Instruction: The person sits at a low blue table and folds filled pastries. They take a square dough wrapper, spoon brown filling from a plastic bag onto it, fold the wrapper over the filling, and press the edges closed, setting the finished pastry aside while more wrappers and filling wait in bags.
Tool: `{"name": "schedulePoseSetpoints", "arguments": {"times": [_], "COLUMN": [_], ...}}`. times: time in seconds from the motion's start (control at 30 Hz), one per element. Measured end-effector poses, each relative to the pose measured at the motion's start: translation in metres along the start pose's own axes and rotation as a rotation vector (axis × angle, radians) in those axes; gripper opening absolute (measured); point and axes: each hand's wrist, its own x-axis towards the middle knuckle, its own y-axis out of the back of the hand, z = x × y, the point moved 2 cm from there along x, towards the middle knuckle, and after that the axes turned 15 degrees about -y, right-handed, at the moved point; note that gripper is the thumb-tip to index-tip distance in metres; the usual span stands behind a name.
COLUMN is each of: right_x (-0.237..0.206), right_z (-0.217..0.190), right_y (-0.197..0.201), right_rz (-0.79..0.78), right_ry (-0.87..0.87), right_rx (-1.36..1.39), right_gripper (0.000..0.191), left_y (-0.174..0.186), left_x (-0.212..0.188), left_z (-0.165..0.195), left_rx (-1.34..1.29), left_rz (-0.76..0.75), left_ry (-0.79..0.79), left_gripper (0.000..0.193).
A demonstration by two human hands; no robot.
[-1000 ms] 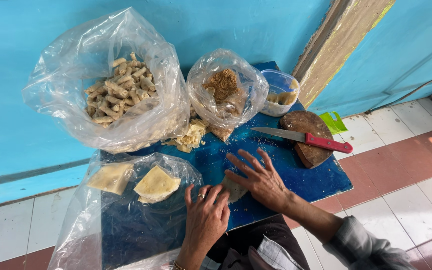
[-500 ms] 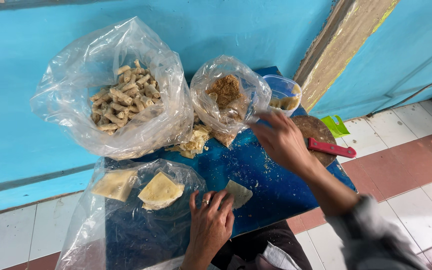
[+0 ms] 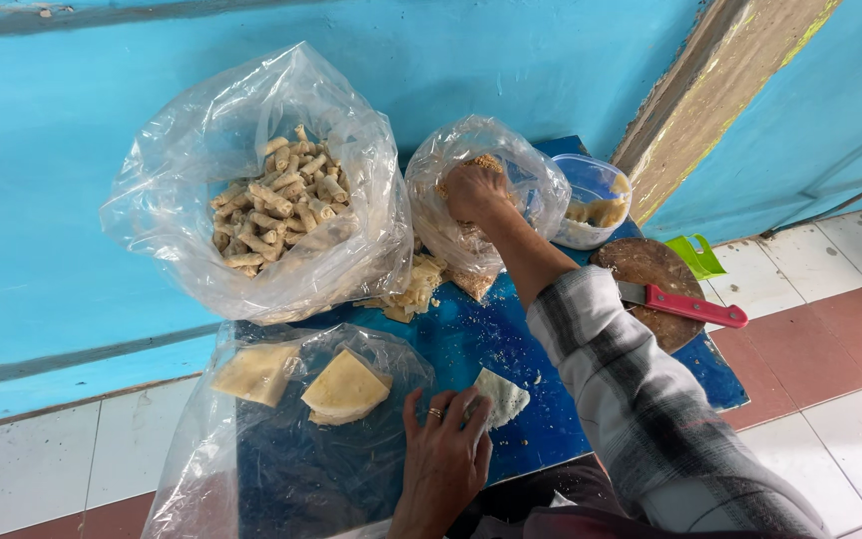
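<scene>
R hand (image 3: 473, 190) is now deep inside the small clear bag (image 3: 541, 185) of crumbly brown filling (image 3: 489, 162), fingers curled down into it. Looks like it's grabbing a pinch, but can't tell if it has closed on any. A sec ago it lay flat on the blue board (image 3: 511, 339), then went up past the knife (image 3: 685, 304); so it's at the filling stage. L hand (image 3: 443, 454) stays put, open, fingers spread, tips pressing the thin pale wrapper (image 3: 499, 397) flat on the board, near the front edge. Filling sits well apart from the wrapper, toward the wall. Big bag of finished rolls (image 3: 276, 205) to the L, flat wrappers (image 3: 346, 387) in a bag by the L hand.
</scene>
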Motion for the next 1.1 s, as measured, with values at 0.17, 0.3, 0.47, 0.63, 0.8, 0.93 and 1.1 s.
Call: {"name": "schedulePoseSetpoints", "arguments": {"times": [0.17,0.3,0.47,0.63,0.8,0.93,1.1], "right_x": [-0.023,-0.038,-0.052,-0.082,-0.121,-0.179,-0.265], "right_z": [0.014,0.036,0.053,0.079,0.101,0.122,0.139], "right_y": [0.008,0.008,0.023,0.034,0.045,0.049,0.036], "right_rz": [0.274,0.002,0.014,0.179,0.226,-0.007,-0.2], "right_ry": [0.258,0.221,0.038,-0.017,0.17,0.153,0.249], "right_rx": [-0.205,-0.139,0.085,0.364,0.617,0.736,0.544], "right_gripper": [0.005,0.013,0.028,0.029,0.034,0.028,0.023], "left_y": [0.001,0.004,0.013,0.023,0.033,0.04,0.04], "left_x": [0.0,0.003,0.008,0.009,0.004,0.001,0.01], "left_z": [0.001,0.002,0.006,0.012,0.017,0.011,0.005], "left_rx": [-0.012,-0.028,0.019,0.036,0.111,0.138,0.152], "left_rz": [0.037,0.027,0.061,0.184,0.204,0.237,0.25], "left_ry": [-0.006,0.011,-0.018,-0.007,0.04,0.183,0.131], "left_gripper": [0.033,0.032,0.036,0.034,0.029,0.027,0.029]}}
